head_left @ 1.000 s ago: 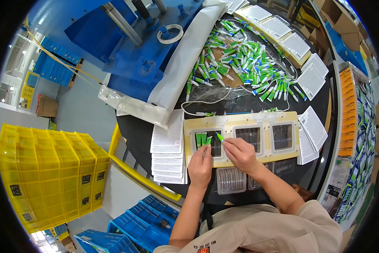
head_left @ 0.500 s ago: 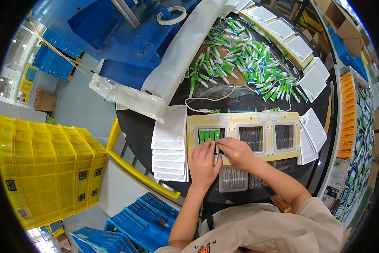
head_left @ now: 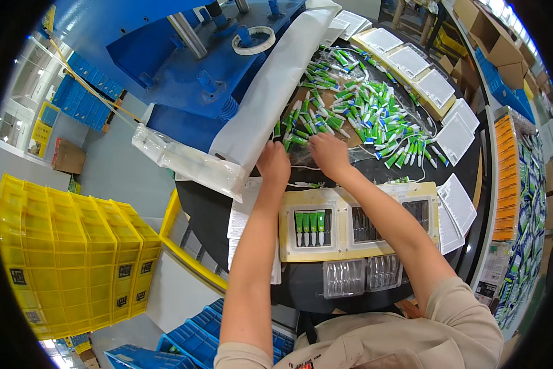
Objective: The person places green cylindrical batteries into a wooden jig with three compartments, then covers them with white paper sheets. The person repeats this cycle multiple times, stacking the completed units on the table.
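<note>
Both hands are at the near left edge of a pile of small green-and-white tubes (head_left: pixel 366 114) with tapered white caps. My left hand (head_left: pixel 273 163) has its fingers curled beside the white plastic sheet; the fingertips are partly hidden. My right hand (head_left: pixel 329 155) bends its fingers down by the tubes, and what it pinches is hidden. Under my forearms lies a pale yellow frame (head_left: pixel 307 253) with three windows. In its left window several green tubes (head_left: pixel 310 227) stand side by side, white caps toward me. The middle and right windows show clear slotted trays (head_left: pixel 416 213) without tubes.
Clear blister trays (head_left: pixel 344 278) lie at the frame's near edge. White cards (head_left: pixel 242 215) are stacked left, more cards (head_left: pixel 455 212) right. A blue press (head_left: pixel 184 80) with a white plastic sheet (head_left: pixel 258 104) stands far left. Another yellow frame (head_left: pixel 405 55) sits behind. Yellow crates (head_left: pixel 73 258) are at left.
Both hands have left the frame's left window and moved away from me to the tube pile. The row of tubes in that window is now uncovered. The view has shifted slightly.
</note>
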`<state>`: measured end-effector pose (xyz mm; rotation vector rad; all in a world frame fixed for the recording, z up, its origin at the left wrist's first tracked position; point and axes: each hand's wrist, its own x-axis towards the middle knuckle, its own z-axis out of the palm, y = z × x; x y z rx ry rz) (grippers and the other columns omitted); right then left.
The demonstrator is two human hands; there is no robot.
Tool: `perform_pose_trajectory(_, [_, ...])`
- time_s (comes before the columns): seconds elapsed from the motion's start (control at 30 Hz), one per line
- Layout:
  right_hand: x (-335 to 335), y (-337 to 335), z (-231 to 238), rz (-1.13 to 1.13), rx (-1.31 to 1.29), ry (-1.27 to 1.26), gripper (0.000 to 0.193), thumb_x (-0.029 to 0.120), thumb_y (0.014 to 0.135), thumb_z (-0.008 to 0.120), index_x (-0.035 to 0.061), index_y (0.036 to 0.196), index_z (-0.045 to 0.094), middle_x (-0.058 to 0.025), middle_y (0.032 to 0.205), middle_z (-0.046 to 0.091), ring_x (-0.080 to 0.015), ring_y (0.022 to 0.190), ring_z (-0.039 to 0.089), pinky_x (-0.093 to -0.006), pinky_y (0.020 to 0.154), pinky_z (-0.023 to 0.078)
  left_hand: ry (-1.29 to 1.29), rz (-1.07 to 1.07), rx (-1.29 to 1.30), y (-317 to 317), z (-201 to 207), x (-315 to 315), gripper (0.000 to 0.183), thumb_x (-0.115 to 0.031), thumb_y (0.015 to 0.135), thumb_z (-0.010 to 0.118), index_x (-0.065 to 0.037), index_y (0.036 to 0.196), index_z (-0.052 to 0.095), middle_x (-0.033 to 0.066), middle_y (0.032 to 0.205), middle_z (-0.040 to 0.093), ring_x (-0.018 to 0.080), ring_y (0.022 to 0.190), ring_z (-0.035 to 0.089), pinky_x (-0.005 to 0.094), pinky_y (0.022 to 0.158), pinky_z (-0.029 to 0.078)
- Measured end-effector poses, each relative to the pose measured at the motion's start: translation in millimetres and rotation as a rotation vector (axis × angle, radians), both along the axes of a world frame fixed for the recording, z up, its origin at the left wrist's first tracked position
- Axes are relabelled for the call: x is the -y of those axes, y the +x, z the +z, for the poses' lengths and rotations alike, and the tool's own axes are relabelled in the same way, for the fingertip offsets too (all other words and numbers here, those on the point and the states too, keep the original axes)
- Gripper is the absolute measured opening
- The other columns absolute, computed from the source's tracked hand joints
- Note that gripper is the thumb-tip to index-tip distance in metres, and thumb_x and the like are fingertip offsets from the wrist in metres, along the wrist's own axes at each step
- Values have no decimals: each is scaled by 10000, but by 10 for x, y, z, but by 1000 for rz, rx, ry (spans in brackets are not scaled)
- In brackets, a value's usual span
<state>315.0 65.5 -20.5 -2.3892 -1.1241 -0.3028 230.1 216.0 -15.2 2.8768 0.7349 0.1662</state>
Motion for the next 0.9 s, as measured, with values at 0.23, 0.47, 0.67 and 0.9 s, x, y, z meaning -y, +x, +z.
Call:
perform_pose_trajectory(0.23, [1511, -1062, 662, 135, -30, 225, 218, 6, 797, 747, -19, 1010, 704, -118, 864, 632, -302, 799, 612, -399, 662, 516, -106, -84, 428, -624, 281, 468, 265, -164, 952, 610, -6, 1159, 663, 180, 1093, 636, 372, 995, 634, 492, 852, 516])
perform_pose_trajectory(0.47, [1923, -1459, 650, 181, -46, 241, 249, -31, 764, 747, -57, 1004, 690, -119, 893, 646, -281, 782, 616, -361, 669, 532, -165, -164, 555, -1643, 237, 1761, 350, -60, 866, 735, 27, 1197, 666, 151, 929, 633, 321, 857, 629, 414, 738, 532])
perform_pose_trajectory(0.67, [2048, -1466, 608, 165, -27, 210, 249, -27, 773, 738, -54, 1016, 692, -121, 891, 640, -281, 773, 611, -364, 670, 530, 58, -133, 430, -1641, 62, 1868, 346, -193, 871, 755, -47, 1181, 709, 55, 977, 644, 221, 871, 593, 377, 752, 409])
perform_pose_trajectory(0.9, [2122, -1462, 541, 133, 23, 193, 319, -45, 734, 753, -20, 1048, 708, -106, 909, 637, -284, 778, 619, -370, 656, 530, 47, -207, 346, -1766, 51, 1857, 410, -290, 926, 700, -63, 1266, 679, 93, 1275, 643, 265, 1181, 572, 482, 1046, 394])
